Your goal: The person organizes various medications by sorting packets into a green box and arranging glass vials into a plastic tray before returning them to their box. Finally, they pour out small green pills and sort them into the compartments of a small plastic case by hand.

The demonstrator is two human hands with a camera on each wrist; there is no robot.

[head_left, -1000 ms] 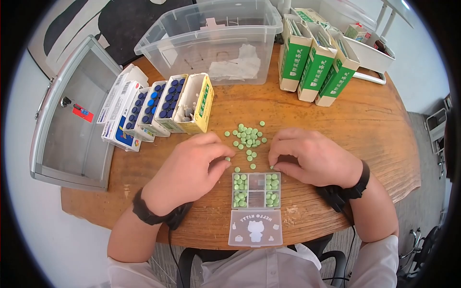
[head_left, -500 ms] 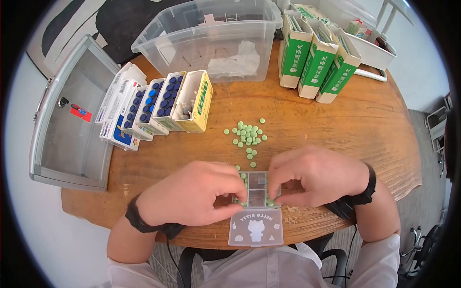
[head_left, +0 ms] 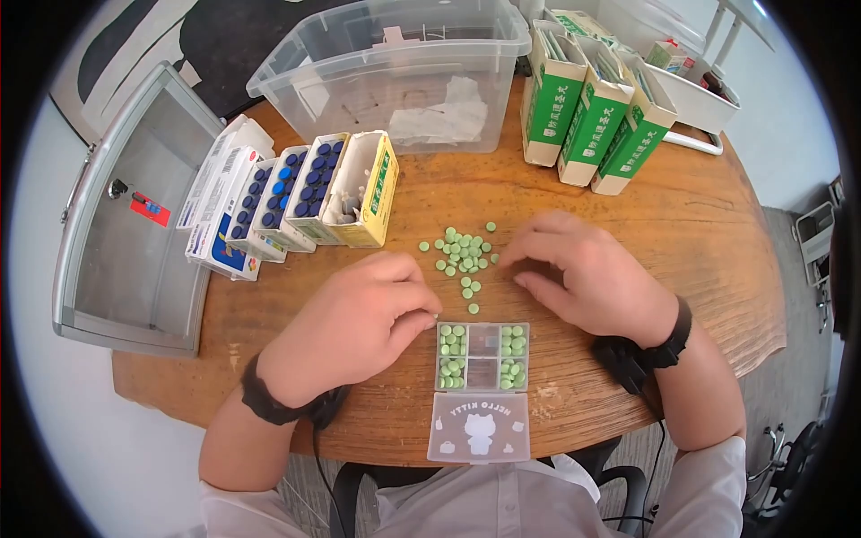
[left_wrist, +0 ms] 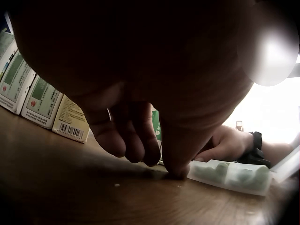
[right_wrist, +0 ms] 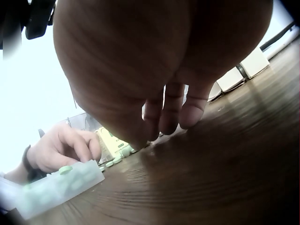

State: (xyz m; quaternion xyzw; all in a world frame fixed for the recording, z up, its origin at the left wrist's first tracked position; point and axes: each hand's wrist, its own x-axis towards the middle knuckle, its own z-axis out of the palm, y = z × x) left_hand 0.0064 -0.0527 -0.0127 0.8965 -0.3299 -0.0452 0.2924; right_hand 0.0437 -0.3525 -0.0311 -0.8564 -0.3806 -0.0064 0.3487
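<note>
At the person's edge of the brown wooden worktop (head_left: 574, 408): frosted, clear plastic lid (head_left: 480, 432) with white cat print, folded open towards the body. Just beyond it, its small, clear plastic pill case (head_left: 482, 373); round, pale green tablets in the four outer compartments, none seen in the middle pair. Case probably light and stiff, apt to slide if nudged; steady it by the outer walls, sparing the hinge side.

Left hand (head_left: 359, 323) just beside the case's far left corner, thumb and forefinger pinched together low on the worktop, seemingly on one tablet; the tips cover most of it, so no firmer claim.

Farther on, a short trail of single tablets leads to the loose heap (head_left: 464, 252). Right hand (head_left: 587, 282) at the heap's right side, thumb and forefinger apart, nothing seen between them; forefinger close to an outlying tablet. Tablets look hard, smooth and nearly weightless: likely to skid or roll off the fingertips, perhaps chip if squeezed hard. Best taken across the rim, one at a time, outliers being easier than those packed together.

Far back, well apart: upright green-and-white cardboard boxes (head_left: 587, 121), right; large clear plastic bin (head_left: 354, 112), centre-left.
</note>
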